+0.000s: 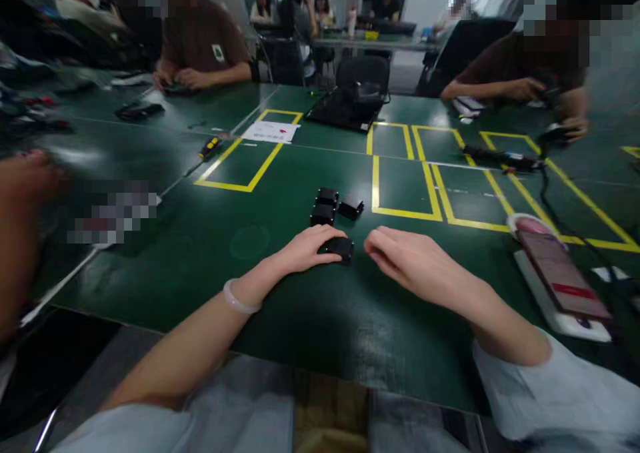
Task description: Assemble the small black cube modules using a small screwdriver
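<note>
My left hand point(313, 247), with a pale bangle point(239, 298) at its wrist, grips a small black block point(340, 249) between thumb and fingers on the green table point(280, 306). To the right of that block is my right hand point(413, 256), curled with its fingertips pressed together. Whatever those fingertips may hold is hidden. Just beyond my left hand sit more black blocks of the same kind: a far one point(328, 196), a nearer one point(323, 213) lined up with it, and a tilted one point(351, 206) to their right. Tiny bright dots show at their corners.
Yellow tape rectangles point(407, 213) mark the table. At right lies a phone point(563, 269) on a white object. A screwdriver point(210, 147), a paper sheet point(271, 131) and a black panel point(345, 109) lie farther off. Co-workers sit opposite; another person's hand point(30, 179) is at left.
</note>
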The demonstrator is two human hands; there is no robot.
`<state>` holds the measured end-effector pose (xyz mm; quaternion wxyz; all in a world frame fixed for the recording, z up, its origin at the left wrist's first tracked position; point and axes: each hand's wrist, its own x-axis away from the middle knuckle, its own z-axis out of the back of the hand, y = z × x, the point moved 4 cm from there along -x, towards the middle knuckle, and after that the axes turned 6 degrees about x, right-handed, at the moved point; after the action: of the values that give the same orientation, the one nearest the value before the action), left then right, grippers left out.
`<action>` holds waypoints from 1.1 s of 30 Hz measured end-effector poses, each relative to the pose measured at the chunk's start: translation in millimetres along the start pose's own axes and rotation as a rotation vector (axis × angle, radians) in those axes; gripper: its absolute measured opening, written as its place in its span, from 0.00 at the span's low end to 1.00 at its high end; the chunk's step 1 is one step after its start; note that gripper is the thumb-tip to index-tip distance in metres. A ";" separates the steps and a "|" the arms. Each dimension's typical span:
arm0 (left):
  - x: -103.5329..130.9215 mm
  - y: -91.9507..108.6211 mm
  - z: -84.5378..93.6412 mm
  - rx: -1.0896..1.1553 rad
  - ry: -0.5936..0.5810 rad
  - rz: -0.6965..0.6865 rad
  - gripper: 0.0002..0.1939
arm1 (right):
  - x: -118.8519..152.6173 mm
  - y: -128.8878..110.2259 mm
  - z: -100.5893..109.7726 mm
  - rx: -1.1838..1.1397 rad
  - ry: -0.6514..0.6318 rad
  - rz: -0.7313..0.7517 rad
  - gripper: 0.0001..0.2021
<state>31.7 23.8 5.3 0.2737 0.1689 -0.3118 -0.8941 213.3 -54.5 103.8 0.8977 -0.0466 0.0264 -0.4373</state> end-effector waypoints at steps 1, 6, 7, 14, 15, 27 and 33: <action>0.9 0.0 0.3 0.001 0.001 0.003 0.20 | -0.5 -0.7 1.1 0.004 0.000 0.011 0.07; 3.3 0.5 1.8 0.003 0.010 0.007 0.21 | -2.5 -1.0 3.2 0.014 0.008 -0.006 0.05; 3.2 0.6 2.0 0.003 0.013 0.008 0.21 | -2.8 0.0 2.5 0.017 0.008 -0.025 0.05; 2.2 0.6 1.5 -0.003 0.007 0.009 0.21 | -3.4 3.7 -1.7 -0.003 0.015 -0.038 0.07; 2.1 0.5 1.5 -0.006 0.008 0.010 0.21 | -3.2 3.2 -1.3 -0.011 0.016 -0.021 0.07; 2.2 1.3 1.8 -0.010 0.013 0.020 0.21 | -3.2 4.4 -3.2 0.032 0.003 -0.049 0.09; 1.8 1.3 1.7 -0.011 0.018 0.004 0.20 | -3.3 1.6 1.5 -0.006 0.039 -0.035 0.06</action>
<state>30.0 22.7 7.2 0.2794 0.1747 -0.3045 -0.8937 212.6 -50.8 105.1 0.8891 -0.0413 0.0444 -0.4537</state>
